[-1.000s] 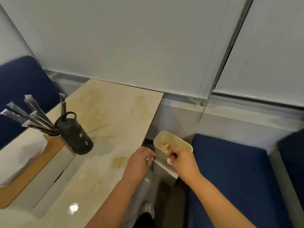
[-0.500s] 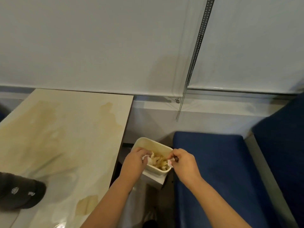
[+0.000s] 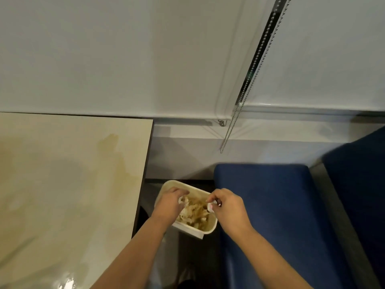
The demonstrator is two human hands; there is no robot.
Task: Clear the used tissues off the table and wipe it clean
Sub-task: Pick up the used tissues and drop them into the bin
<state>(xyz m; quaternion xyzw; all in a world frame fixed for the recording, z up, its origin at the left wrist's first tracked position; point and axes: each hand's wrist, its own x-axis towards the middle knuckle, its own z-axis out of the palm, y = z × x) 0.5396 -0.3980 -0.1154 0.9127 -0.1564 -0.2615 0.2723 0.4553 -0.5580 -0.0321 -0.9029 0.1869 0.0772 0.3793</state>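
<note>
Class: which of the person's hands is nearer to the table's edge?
Left. The left hand is over the bin, just beside the table edge; the right hand is over the bin's far side, by the blue seat.

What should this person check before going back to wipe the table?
1. Left hand free of tissue: not ok, white tissue at its fingers.
2. Right hand free: not ok, it pinches a small white scrap.
3. Both hands above the bin: ok.
4. Bin has room: cannot tell, crumpled tissues already pile inside.
5. Table free of tissues: ok in the visible part.
6. Table wiped: not ok, yellowish stains show.
</note>
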